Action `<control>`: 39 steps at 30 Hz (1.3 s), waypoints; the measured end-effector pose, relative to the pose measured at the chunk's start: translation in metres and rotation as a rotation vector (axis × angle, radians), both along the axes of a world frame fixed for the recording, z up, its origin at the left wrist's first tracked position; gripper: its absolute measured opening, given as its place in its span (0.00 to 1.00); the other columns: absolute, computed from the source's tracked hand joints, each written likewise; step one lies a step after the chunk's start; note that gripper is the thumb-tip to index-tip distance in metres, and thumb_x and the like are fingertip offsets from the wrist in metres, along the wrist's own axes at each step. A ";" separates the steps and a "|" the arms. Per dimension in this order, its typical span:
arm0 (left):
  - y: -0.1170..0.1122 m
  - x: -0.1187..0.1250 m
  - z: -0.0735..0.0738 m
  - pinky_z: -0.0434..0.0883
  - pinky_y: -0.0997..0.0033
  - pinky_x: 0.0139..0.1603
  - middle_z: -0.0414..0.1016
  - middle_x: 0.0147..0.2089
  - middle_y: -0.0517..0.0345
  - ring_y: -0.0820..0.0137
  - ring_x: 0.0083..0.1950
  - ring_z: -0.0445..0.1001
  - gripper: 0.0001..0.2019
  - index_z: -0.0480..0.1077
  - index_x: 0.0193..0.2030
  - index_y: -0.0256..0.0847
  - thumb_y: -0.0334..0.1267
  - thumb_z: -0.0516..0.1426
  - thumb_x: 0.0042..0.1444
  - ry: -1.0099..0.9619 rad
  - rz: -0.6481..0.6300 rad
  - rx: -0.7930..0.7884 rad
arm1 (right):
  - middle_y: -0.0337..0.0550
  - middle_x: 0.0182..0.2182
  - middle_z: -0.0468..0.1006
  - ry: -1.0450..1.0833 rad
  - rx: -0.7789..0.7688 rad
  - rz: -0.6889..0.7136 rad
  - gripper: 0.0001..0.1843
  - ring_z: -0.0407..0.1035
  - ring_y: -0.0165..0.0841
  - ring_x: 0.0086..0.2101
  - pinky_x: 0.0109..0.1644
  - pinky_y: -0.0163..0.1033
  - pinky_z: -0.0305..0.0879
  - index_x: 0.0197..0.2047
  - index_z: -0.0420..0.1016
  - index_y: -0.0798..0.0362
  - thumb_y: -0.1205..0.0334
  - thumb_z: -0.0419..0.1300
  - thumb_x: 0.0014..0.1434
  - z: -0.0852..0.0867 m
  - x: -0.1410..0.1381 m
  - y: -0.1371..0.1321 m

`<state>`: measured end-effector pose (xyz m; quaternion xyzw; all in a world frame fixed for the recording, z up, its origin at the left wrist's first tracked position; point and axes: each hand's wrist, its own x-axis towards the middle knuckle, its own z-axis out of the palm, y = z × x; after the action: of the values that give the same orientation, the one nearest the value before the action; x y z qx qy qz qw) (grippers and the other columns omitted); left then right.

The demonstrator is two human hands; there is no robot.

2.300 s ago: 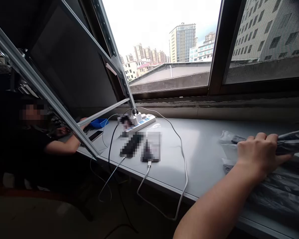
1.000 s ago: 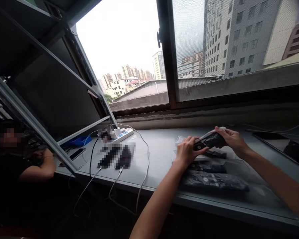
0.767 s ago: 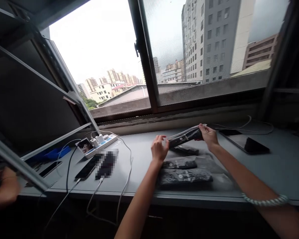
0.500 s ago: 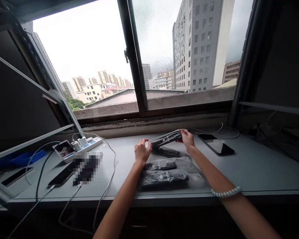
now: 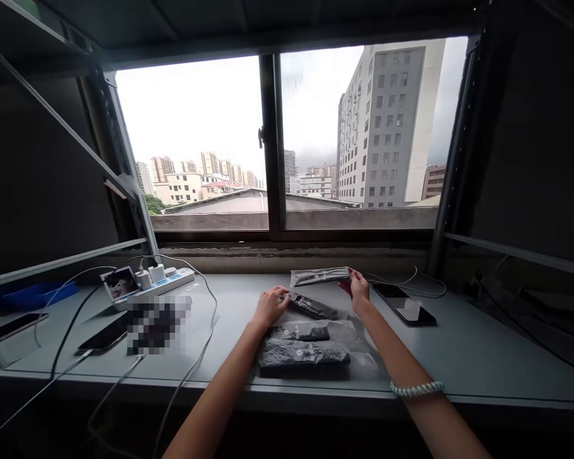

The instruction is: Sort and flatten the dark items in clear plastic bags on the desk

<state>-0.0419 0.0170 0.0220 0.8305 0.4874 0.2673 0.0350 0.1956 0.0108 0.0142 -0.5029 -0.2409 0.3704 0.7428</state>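
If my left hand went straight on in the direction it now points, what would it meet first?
Most likely the slanted bagged black item, just ahead of the left hand. Contact with its near end is possible now, as depth there is unclear.

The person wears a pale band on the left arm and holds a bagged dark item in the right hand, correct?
Not quite: the pale band is on the right arm, the head view shows. The right hand does hold a bagged dark item.
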 end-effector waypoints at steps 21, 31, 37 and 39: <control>-0.024 0.003 0.003 0.61 0.62 0.53 0.73 0.37 0.54 0.67 0.40 0.72 0.12 0.75 0.32 0.42 0.42 0.52 0.55 -0.018 -0.102 0.044 | 0.46 0.36 0.76 -0.525 -0.193 0.179 0.15 0.73 0.36 0.28 0.23 0.35 0.71 0.40 0.73 0.55 0.56 0.59 0.51 -0.026 0.009 0.005; -0.051 0.006 0.010 0.57 0.52 0.59 0.60 0.60 0.57 0.52 0.61 0.56 0.39 0.59 0.59 0.55 0.63 0.59 0.38 0.008 -0.515 -0.228 | 0.45 0.33 0.76 -0.772 -0.199 0.029 0.16 0.72 0.36 0.30 0.24 0.34 0.68 0.37 0.75 0.55 0.53 0.58 0.49 -0.034 0.013 0.014; -0.051 0.007 0.003 0.46 0.43 0.64 0.44 0.67 0.55 0.45 0.67 0.39 0.52 0.50 0.64 0.56 0.64 0.62 0.29 0.185 -0.521 -0.341 | 0.43 0.35 0.77 -0.902 -0.077 -0.013 0.19 0.72 0.37 0.36 0.38 0.36 0.68 0.41 0.75 0.53 0.58 0.63 0.43 -0.038 0.006 0.023; -0.051 0.009 0.002 0.45 0.42 0.63 0.45 0.67 0.54 0.45 0.67 0.38 0.50 0.52 0.63 0.55 0.65 0.61 0.31 0.191 -0.518 -0.349 | 0.43 0.35 0.77 -0.947 -0.041 0.019 0.18 0.72 0.36 0.34 0.40 0.37 0.66 0.40 0.75 0.53 0.62 0.62 0.42 -0.040 0.006 0.025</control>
<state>-0.0333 -0.0342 0.0241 0.9297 0.2994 0.0831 0.1977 0.2020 0.0357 -0.0260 -0.6288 -0.5502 0.1117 0.5380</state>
